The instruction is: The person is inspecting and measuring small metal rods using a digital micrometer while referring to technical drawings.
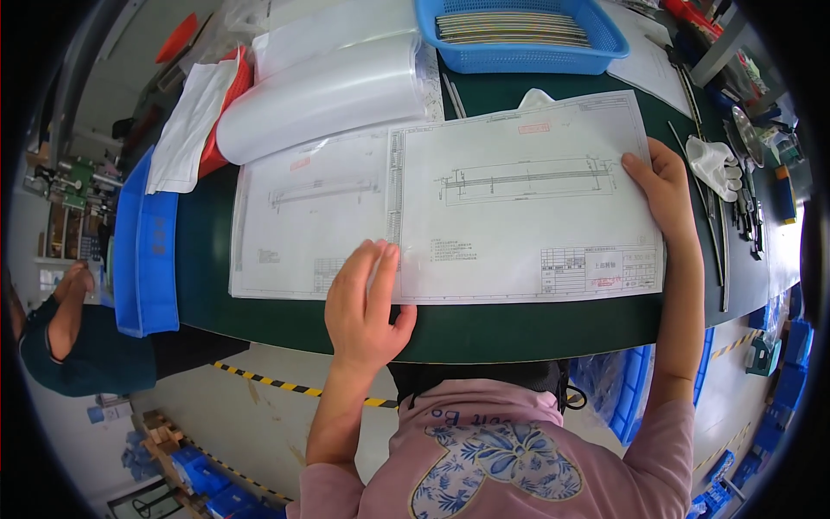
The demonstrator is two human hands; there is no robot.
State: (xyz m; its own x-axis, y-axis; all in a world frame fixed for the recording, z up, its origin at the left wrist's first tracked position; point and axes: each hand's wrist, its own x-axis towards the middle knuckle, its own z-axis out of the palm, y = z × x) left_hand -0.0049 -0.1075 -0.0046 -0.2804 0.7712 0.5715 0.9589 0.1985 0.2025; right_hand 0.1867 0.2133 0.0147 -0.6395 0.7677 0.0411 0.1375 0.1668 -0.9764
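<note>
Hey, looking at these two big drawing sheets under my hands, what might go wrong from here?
The upper white drawing sheet reaches the front edge of the dark green table, so it may slip off if the left hand lifts. The right hand only pins its right margin. The rolled clear plastic film rests on the lower white drawing sheet and could crease it.

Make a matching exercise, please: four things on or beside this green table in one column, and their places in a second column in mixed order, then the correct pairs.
Things:
1. left hand
2. right hand
3. white glove
4. blue basket

Places:
A. at the far edge of the table, holding flat metal strips
B. on the right edge of the top drawing sheet
C. on the table to the right of the drawings
D. on the near edge of the sheets, where the two drawings overlap

Pairs: 1-D, 2-B, 3-C, 4-A
</note>
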